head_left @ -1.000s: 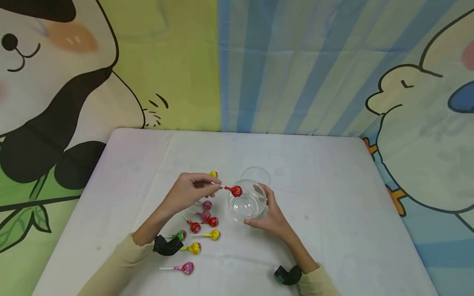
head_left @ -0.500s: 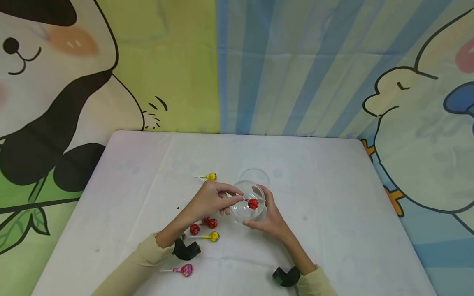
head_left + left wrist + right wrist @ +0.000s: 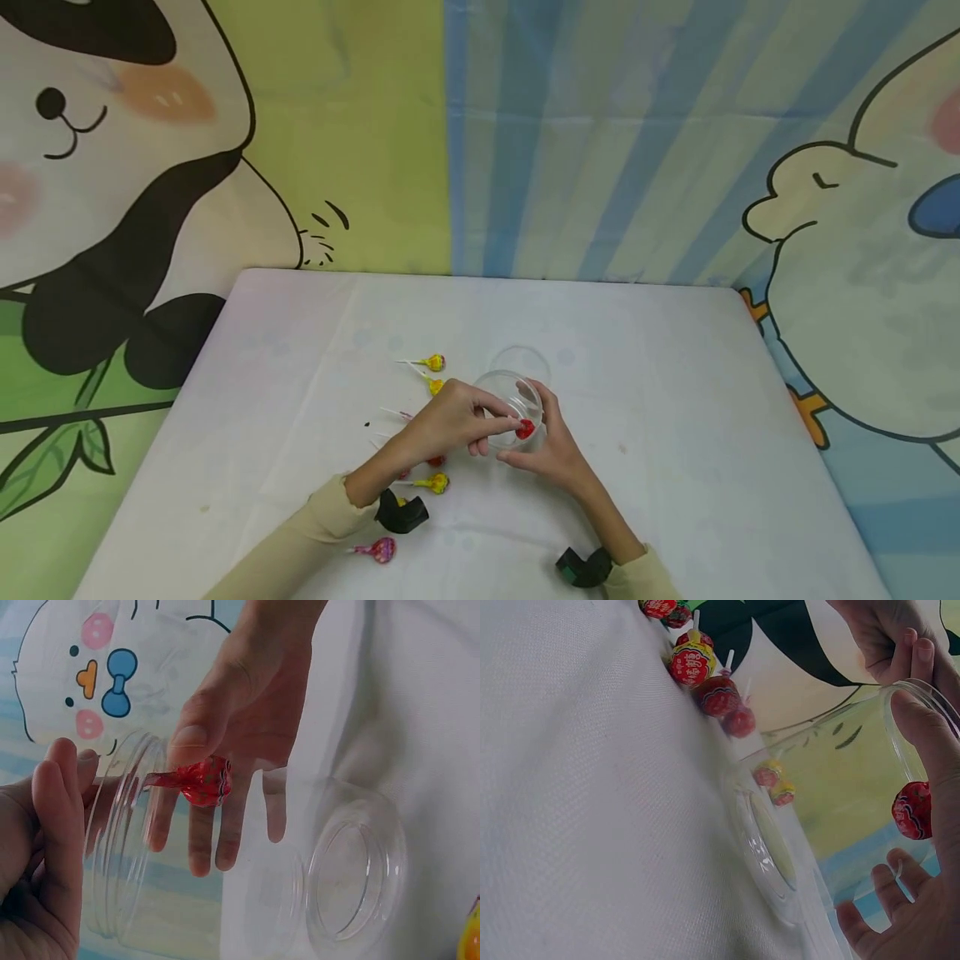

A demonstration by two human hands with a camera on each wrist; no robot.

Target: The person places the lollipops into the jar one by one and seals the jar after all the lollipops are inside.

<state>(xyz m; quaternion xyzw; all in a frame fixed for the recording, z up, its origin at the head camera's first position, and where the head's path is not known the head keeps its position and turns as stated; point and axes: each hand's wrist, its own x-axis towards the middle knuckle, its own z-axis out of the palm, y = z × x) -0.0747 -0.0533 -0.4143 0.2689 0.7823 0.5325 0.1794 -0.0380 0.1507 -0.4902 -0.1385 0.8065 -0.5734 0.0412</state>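
In the head view my left hand (image 3: 461, 419) pinches a red-wrapped lollipop (image 3: 525, 429) near its stick end, over the mouth of a clear plastic jar (image 3: 493, 386). The left wrist view has the red candy head (image 3: 204, 782) inside the jar (image 3: 124, 885), just past the threaded rim. My right hand (image 3: 553, 446) holds the jar from its right side, thumb in front and fingers behind. Its fingers show through the clear wall in the left wrist view. Whether the jar's base touches the table I cannot tell.
Several lollipops lie left of the jar, among them a yellow one (image 3: 433, 362) at the back, another yellow one (image 3: 437, 482), and a pink-purple one (image 3: 383, 550) nearest. A clear round lid (image 3: 522, 348) lies behind the jar on the white table (image 3: 660, 375). My left forearm covers some lollipops.
My left hand has moved right and toward me, carrying the red lollipop from the jar's left rim into its mouth. The right hand and jar stay nearly in place.
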